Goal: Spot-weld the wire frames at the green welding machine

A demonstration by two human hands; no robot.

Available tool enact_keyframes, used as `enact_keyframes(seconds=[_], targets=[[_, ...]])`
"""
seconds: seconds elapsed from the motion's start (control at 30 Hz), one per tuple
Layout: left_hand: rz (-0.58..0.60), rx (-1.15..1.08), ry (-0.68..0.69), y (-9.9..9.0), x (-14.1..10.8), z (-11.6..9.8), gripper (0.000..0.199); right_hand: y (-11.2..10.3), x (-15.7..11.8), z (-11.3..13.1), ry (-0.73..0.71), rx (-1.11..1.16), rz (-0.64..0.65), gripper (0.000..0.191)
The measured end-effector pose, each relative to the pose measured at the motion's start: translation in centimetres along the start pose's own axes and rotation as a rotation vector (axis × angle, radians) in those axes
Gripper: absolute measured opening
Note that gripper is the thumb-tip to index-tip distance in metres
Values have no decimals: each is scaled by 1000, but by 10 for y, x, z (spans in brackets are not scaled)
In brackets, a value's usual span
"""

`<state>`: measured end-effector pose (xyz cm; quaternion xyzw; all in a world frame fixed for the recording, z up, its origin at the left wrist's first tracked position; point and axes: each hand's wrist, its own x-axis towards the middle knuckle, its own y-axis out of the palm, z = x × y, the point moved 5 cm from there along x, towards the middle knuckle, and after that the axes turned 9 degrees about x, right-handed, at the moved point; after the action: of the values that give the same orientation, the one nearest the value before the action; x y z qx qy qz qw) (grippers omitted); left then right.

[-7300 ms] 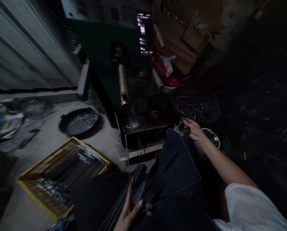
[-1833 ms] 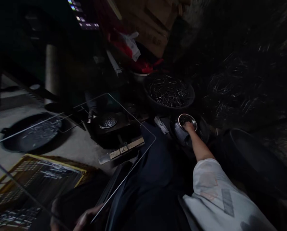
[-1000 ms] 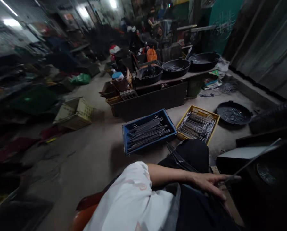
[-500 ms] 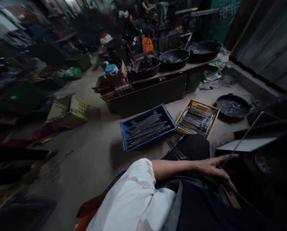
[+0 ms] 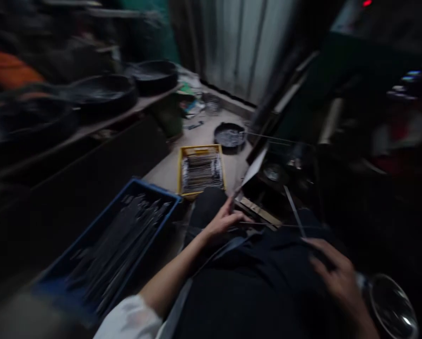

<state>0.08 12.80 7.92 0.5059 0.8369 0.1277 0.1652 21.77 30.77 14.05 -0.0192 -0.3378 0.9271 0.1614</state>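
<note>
The workshop was dim and the picture smeared by motion, with a concrete floor running back to a pale corrugated wall. Taking the yellow crate as the landmark: to its left and nearer the camera sat a blue crate full of long dark rods, and farther left a low tabletop carried black pans. Beyond the yellow crate lay a round black pan on the floor.

Just nearer than the yellow crate, over the person's dark lap, the left hand had its fingers pinched around a thin wire frame, the grip narrow and closed on the wire near a corner. The frame stretched rightward from there, its far side reaching toward the dark machine right of the crate. Farther right, the right hand lay half curled near the frame's lower run; whether it had hold of anything could not be told. A shiny metal bowl sat just beside it.

The frame looked light and springy, likely to flex and twist if held at one point; taking it at two opposite sides would seem steadier.
</note>
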Motion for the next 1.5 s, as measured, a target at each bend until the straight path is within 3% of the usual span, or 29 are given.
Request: enact_keyframes(seconds=[0.07,0.17,0.23,0.47,0.6,0.87,1.27,1.5], targets=[[-28,33,-1,-1,1,-2,101,-1,-2,3,11,-1,3,47],[-64,54,-56,4,1,-1,98,11,17,2,-3,-69,102,77],[-93,71,-79,9,-1,0,96,14,28,1,14,-155,120,86],[-87,60,-125,12,-2,3,99,1,32,1,-10,-183,131,81],[-39,55,-156,13,-7,10,103,11,34,-7,-40,-120,146,91],[-16,35,-199,15,-13,19,99,28,22,-11,-59,-75,145,87],[31,4,-176,20,11,25,109,17,21,-24,6,-9,98,96],[60,39,-158,20,17,28,104,15,24,-29,13,0,89,96]])
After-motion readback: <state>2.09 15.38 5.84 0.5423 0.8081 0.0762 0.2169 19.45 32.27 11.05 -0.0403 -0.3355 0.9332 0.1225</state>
